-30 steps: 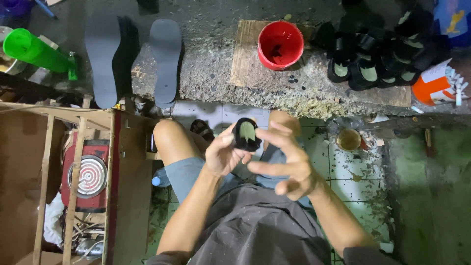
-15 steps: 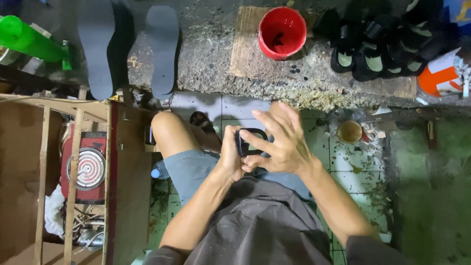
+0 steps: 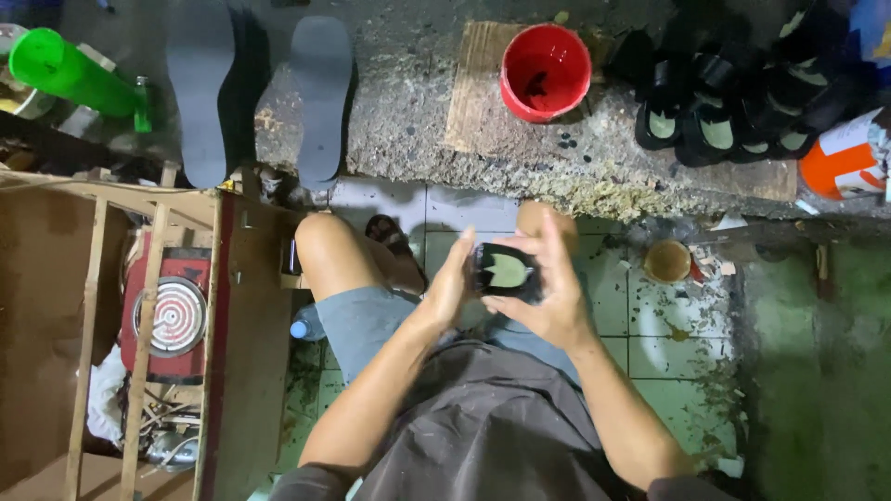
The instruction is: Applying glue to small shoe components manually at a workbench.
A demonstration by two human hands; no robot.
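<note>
- Hands both up over my lap, w/ a small black shoe piece with a pale green inner patch [image 3: 506, 271] held between them.
- L hand [image 3: 452, 288]: palm against the piece's left edge, fingers curled round it, closed on it, not spread.
- R hand [image 3: 548, 292]: cupped under and round the piece's right side, fingers long and close together, tips reaching past its top; also holding it.
- Piece sits above my knees, approx centre of view, green patch facing up at me.
- I'm seated: grey shorts, dark shirt, bare knees over a pale tiled floor [image 3: 668, 334] w/ dirt in the joints.
- Small round brownish tin [image 3: 667, 261] on the tiles, right of my R hand, near but apart.
- Rough concrete ledge [image 3: 408, 121] ahead of my knees. On it: red plastic bucket [image 3: 545, 71] standing on a flat bit of brown cardboard [image 3: 473, 93].
- Two long dark grey shoe soles [image 3: 200, 88] lie on the ledge to the left, side by side.
- Bright green plastic tube [image 3: 65, 72] far left, tilted.
- Pile of black shoe pieces with green patches [image 3: 733, 111] right of the bucket; orange-and-white container [image 3: 840, 162] just beside them.
- Wooden frame [image 3: 153, 325] at my left, w/ a red box bearing a round ringed disc [image 3: 172, 315] inside. Can't tell what the clutter below it is.
</note>
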